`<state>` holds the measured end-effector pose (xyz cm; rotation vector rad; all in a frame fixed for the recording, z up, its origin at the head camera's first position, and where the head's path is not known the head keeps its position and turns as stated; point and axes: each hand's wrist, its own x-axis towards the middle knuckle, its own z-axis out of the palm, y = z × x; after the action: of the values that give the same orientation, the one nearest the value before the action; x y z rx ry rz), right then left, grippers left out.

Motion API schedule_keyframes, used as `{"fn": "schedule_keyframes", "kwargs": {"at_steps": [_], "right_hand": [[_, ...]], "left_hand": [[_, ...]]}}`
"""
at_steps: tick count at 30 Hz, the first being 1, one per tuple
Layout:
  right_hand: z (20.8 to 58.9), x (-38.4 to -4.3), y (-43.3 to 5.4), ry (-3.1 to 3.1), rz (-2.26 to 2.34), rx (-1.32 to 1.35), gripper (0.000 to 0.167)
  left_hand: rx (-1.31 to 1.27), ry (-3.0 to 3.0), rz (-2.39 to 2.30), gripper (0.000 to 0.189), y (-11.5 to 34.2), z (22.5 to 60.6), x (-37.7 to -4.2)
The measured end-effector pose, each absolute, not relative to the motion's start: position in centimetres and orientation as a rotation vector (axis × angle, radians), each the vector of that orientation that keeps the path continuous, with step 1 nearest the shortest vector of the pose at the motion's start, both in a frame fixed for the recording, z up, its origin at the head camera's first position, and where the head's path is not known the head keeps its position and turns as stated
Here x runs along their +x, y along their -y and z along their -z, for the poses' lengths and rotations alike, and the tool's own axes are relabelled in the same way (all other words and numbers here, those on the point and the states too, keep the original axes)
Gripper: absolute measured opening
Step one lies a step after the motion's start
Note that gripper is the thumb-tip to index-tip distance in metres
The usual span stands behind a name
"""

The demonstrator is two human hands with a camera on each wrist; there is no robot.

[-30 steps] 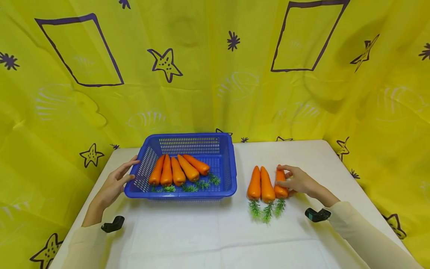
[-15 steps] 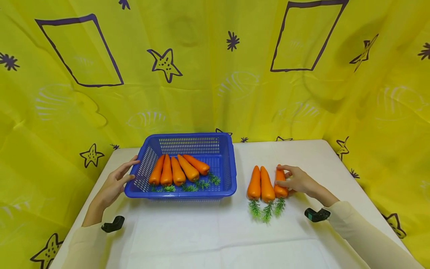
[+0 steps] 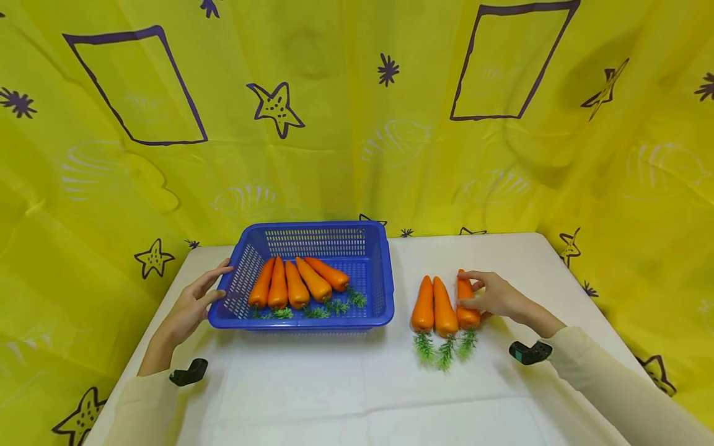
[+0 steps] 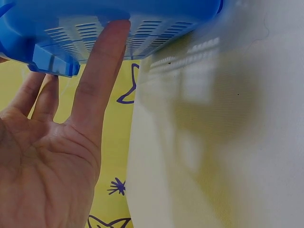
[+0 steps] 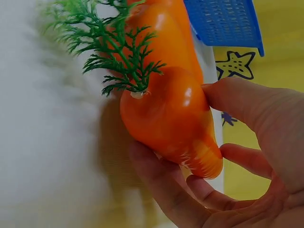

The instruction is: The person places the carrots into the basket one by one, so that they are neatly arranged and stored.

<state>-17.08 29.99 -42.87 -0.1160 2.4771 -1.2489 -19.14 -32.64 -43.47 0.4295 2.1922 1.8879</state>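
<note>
My right hand grips the rightmost carrot of a row of three, thumb on one side and fingers round the other. In the right wrist view this carrot shows its thick end and green leaves toward the camera. The other two carrots lie close beside it on the table, tips away from me. At the left, my left hand touches the left side of a blue plastic basket with nearly straight fingers and thumb. In the left wrist view the thumb lies against the basket's outer wall.
Several carrots lie fanned out inside the basket, leaves toward me. A white cloth covers the table. A yellow curtain with star drawings hangs behind the table and at both sides.
My right hand and the carrot in it have shifted very slightly away from me. The left hand and basket stay in place; the head view has tilted a touch.
</note>
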Motion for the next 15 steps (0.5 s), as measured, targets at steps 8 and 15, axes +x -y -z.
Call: {"fn": "schedule_keyframes", "kwargs": {"at_steps": [8,15], "right_hand": [[39.9,-17.5,-29.8,-2.477,1.254,-0.182,0.08],[37.7,-17.9,-29.5,-2.478,1.235,-0.232,0.083]], "left_hand": [[0.443,-2.199,-1.885,0.051,32.7,43.5,-19.1],[0.443,-2.205,-1.878,0.051,32.6,43.4,-19.1]]}}
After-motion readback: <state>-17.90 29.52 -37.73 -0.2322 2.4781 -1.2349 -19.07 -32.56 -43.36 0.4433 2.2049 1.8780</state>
